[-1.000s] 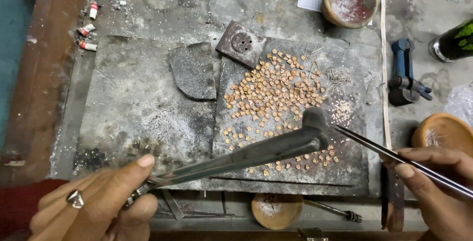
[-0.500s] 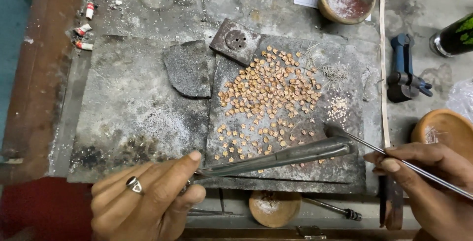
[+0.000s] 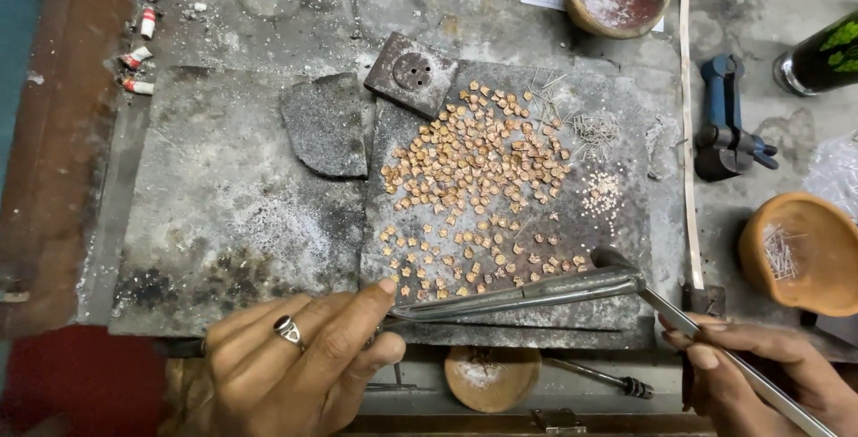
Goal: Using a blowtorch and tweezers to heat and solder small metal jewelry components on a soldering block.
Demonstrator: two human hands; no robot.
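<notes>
Down at the near edge of the worktop, the left hand has its grip clamped on a long metal blowpipe, lying across the slab below the small copper pieces. Meanwhile the right hand pinches thin tweezers, tips meeting the blowpipe's end.

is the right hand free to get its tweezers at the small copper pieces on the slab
Probably yes. The right hand holds the tweezers with their tip beside the lowest copper pieces. Only the metal pipe in the left hand lies close by, along the slab's near edge.
</notes>
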